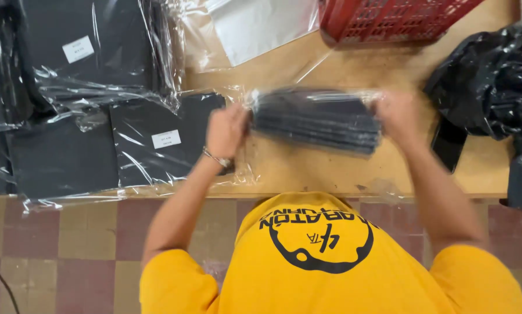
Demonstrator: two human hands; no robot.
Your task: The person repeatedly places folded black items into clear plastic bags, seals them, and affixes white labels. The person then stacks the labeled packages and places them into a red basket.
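Both my hands grip a flat pack of folded black cloth in a clear plastic bag (pixel 318 121) and hold it just above the wooden table (pixel 342 64). My left hand (pixel 226 131), with a bracelet at the wrist, closes on the pack's left end. At the right end my right hand (pixel 395 113) pinches the plastic; it is blurred. The pack is seen edge-on, so its layers show as dark stripes.
Several bagged black garments with white labels (pixel 156 139) lie stacked at the left. A red plastic basket (pixel 388 20) stands at the back, beside an empty clear bag (pixel 255 26). A heap of black plastic (pixel 493 87) fills the right. A checkered floor lies below the table edge.
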